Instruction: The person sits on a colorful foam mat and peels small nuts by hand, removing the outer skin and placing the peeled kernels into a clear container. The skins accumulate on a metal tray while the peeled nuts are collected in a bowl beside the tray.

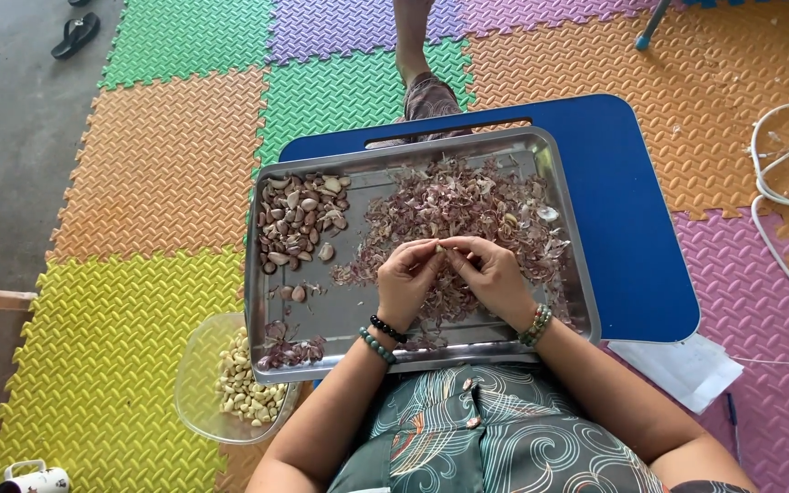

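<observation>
Seen from above, a left hand (405, 274) and right hand (490, 274) meet over a rectangular stainless steel tray (340, 315) on a blue bench (636, 237), fingertips of both pinched together on one small pale garlic clove (440, 246). A heap of purplish papery garlic skins (468, 205) lies beneath the hands. Unpeeled purple cloves (299, 217) sit at the tray's left end. A clear plastic bowl of peeled cloves (244, 388) rests on the floor mat.

Clove betw. fingers (433, 258) mostly hidden; mug (34, 478) cut off at bottom edge.
</observation>
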